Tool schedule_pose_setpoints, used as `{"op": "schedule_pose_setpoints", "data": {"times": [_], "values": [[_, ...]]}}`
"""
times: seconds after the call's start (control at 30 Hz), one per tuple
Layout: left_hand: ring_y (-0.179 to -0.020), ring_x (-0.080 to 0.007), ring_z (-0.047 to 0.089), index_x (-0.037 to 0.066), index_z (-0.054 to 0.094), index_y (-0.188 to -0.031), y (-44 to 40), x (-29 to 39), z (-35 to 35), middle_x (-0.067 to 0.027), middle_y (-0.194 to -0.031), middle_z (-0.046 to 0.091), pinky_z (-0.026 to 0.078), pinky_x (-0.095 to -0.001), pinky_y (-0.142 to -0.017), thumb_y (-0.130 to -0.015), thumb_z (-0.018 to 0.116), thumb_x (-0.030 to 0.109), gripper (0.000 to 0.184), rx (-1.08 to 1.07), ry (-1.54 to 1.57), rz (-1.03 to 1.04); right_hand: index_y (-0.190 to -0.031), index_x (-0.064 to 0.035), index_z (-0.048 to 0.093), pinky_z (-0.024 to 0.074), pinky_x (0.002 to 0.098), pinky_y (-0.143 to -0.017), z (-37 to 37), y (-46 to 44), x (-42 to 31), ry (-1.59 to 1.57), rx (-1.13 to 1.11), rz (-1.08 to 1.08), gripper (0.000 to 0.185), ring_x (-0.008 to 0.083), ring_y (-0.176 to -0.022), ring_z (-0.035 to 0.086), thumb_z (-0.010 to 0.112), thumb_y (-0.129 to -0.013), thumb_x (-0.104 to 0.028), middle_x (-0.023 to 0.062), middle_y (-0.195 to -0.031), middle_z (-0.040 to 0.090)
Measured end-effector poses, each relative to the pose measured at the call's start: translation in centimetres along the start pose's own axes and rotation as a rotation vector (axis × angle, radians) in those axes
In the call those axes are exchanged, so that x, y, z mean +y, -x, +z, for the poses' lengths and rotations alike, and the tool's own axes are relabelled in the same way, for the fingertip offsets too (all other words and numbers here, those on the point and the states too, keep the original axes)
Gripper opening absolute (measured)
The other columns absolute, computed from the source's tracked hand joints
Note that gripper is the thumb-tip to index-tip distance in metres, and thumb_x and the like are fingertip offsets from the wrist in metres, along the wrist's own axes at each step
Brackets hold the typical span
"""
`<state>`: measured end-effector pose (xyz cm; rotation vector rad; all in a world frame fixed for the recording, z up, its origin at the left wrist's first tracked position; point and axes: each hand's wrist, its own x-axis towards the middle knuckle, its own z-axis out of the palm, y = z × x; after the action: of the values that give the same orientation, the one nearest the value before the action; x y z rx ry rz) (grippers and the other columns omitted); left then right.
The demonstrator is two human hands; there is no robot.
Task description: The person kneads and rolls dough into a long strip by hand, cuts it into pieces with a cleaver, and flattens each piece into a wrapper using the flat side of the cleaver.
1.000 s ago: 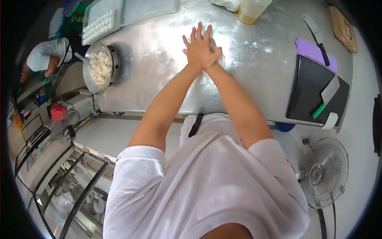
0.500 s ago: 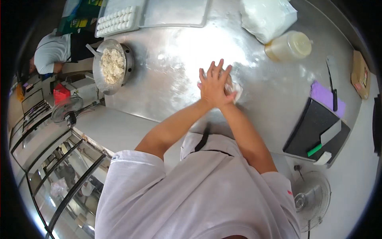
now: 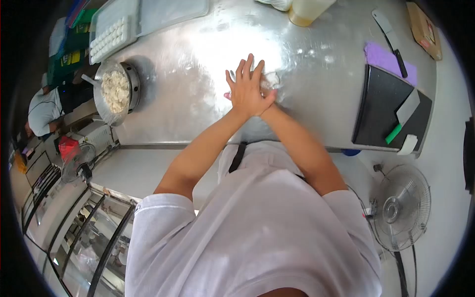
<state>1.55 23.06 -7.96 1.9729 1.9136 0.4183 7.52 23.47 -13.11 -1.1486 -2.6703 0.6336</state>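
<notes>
My left hand (image 3: 246,93) lies palm down with its fingers spread, on top of my right hand (image 3: 265,88). Only the right thumb tip at the left side and a little of that hand at the right show; its other fingers are mostly hidden. Both arms reach straight out over the metal table (image 3: 188,109). Beside the stacked hands, a small whitish soft piece (image 3: 271,78) sticks out on the tabletop, partly covered by them.
A bowl of white crumbly mix (image 3: 115,92) and a tray of white balls (image 3: 108,40) are at left. At right lie a black board (image 3: 378,106), a green-handled cleaver (image 3: 408,106), a knife (image 3: 400,63) and purple cloth (image 3: 381,58). A container (image 3: 304,12) stands behind. Another person (image 3: 44,111) is far left.
The view has shifted back and forth. Over the tabletop, my stacked hands have come closer to the near edge. The left hand has stayed spread on top of the right.
</notes>
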Motion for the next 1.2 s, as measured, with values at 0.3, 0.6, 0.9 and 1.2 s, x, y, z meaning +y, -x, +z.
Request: {"op": "schedule_pose_setpoints", "data": {"times": [0.3,0.6,0.9,1.2], "values": [[-0.146,-0.0443,0.033,0.014,0.047,-0.152,-3.6,-4.5,-0.2,-0.0156,-0.165,0.033,0.015,-0.0754,-0.111,-0.073,0.066,0.067,0.096,0.167,-0.037,-0.011,-0.143,-0.0076,0.052,0.0392,0.0552,-0.108,1.4,-5.5,2.1,0.04,-0.024,-0.02,0.075,0.0389,-0.131,0.048,0.054,-0.094,-0.065,0.02,-0.138,0.054],[-0.145,-0.0437,0.033,0.011,0.045,-0.15,-1.0,-0.7,-2.4,-0.0237,-0.16,0.034,0.014,-0.076,-0.113,-0.077,0.07,0.051,0.087,0.159,0.109,0.034,-0.154,-0.0099,0.039,0.0273,0.0605,-0.116,1.0,-3.0,1.4,0.166,0.01,-0.092,0.086,0.0423,-0.141,0.032,0.053,-0.093,-0.07,0.0212,-0.149,0.041],[-0.146,-0.041,0.034,0.013,0.046,-0.153,-0.3,-1.6,0.9,-0.0163,-0.164,0.033,0.013,-0.0707,-0.113,-0.073,0.064,0.071,0.1,0.054,-0.012,0.112,-0.165,-0.0178,0.025,0.0057,0.063,-0.126,1.9,-0.2,1.1,-0.021,-0.113,0.085,0.1,0.04,-0.158,0.001,0.057,-0.089,-0.074,0.0177,-0.171,0.012],[-0.145,-0.0409,0.035,0.011,0.045,-0.152,-3.9,-3.7,-0.4,-0.0187,-0.162,0.036,0.017,-0.0699,-0.114,-0.076,0.07,0.061,0.094,0.224,-0.057,0.086,-0.139,-0.0139,0.051,0.0316,0.0517,-0.112,0.9,-3.9,2.0,0.045,-0.026,0.059,0.072,0.0344,-0.134,0.039,0.065,-0.087,-0.061,0.0172,-0.142,0.047]]}}
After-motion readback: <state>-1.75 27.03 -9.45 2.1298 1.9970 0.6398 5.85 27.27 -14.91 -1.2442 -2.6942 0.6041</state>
